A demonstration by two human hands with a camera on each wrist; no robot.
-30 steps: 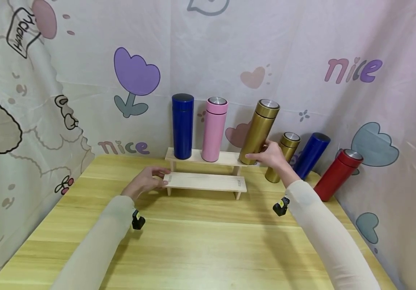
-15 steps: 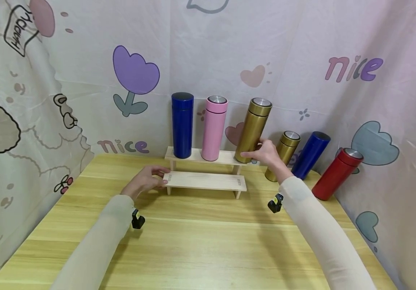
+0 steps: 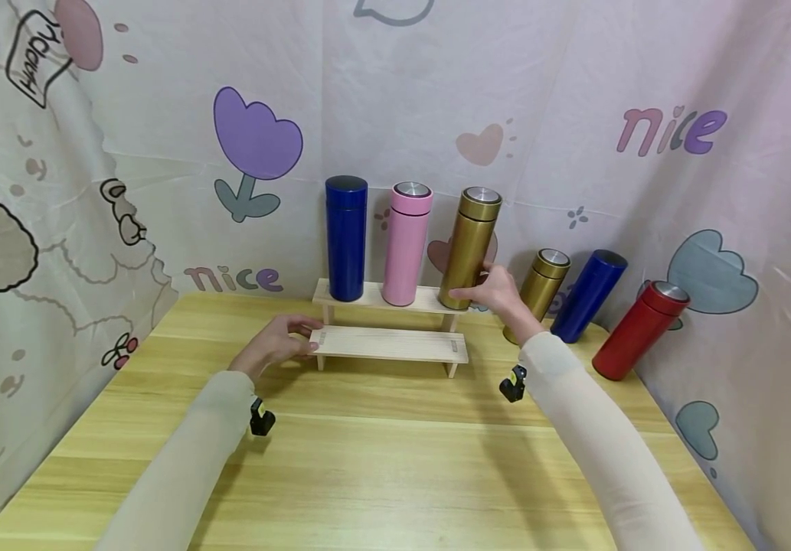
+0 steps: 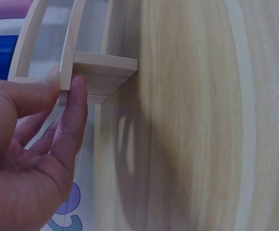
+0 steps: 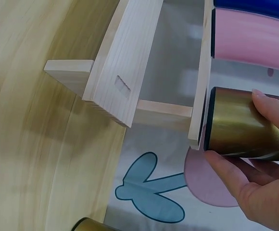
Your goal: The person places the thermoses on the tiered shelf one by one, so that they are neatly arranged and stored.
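Right hand (image 3: 497,291) grips gold bottle (image 3: 471,239); left hand (image 3: 273,344) pinches shelf (image 3: 390,344); tilted release could topple pink bottle (image 3: 406,249) left of right hand.

On a table (image 3: 367,474) before a curtain (image 3: 402,92), a two-step rack (image 3: 388,344) has three bottles (image 3: 406,252) side by side along its rear upper step (image 3: 373,293) and three more bottles (image 3: 589,296) to its right.
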